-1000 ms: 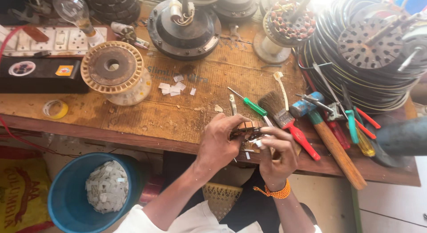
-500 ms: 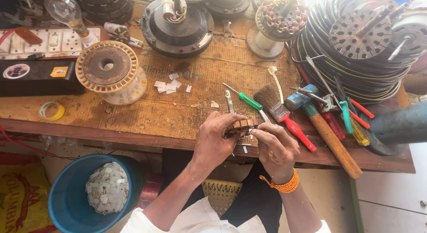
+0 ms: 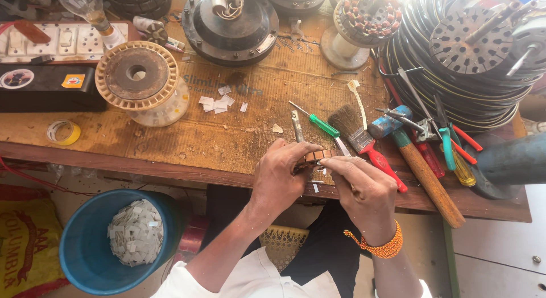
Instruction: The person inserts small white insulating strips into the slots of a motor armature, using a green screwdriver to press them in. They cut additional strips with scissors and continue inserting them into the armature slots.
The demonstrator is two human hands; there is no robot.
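Observation:
My left hand (image 3: 281,175) and my right hand (image 3: 364,187) meet at the front edge of the wooden workbench (image 3: 227,138). Both hold a small copper-wound motor part (image 3: 315,157) between their fingertips. The left hand grips it from the left, the right hand pinches it from the right. An orange thread band (image 3: 378,247) circles my right wrist. Most of the part is hidden by the fingers.
A green-handled screwdriver (image 3: 318,122), a red-handled brush (image 3: 364,141) and a blue-headed hammer (image 3: 415,161) lie right of my hands. A wire spool (image 3: 136,79), fan motors (image 3: 230,22), stacked windings (image 3: 472,53) and paper bits (image 3: 219,103) fill the bench. A blue bucket (image 3: 85,258) with paper pieces stands below.
My hands stay together on the small part at the bench edge. The fingers have shifted slightly around it. The view has drifted a little.

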